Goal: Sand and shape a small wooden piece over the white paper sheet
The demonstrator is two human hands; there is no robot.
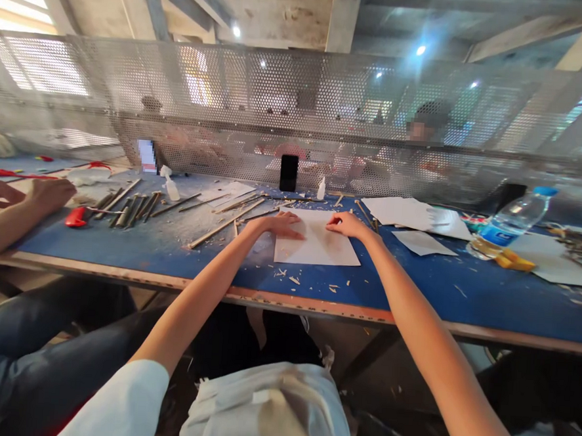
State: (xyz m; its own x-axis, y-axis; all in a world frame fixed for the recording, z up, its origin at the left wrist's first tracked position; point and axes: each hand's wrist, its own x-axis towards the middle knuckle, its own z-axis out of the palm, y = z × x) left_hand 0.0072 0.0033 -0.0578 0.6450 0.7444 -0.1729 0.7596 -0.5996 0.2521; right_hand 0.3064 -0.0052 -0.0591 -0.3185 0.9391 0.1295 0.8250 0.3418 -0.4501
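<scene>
A white sheet of paper lies flat on the blue worktable in front of me. My left hand rests on the sheet's left part, palm down with the fingers stretched out. Over the right part of the same sheet, my right hand has its fingertips pinched together. Whatever those fingertips hold, if anything, is too small to make out. Thin wooden sticks lie to the left of the paper, and pale shavings are scattered before its near edge.
A dark phone and a small white bottle stand by the perforated metal screen. To the right are stacked papers, a tilted water bottle and a yellow block. At left, another person's hand is near a red-handled tool.
</scene>
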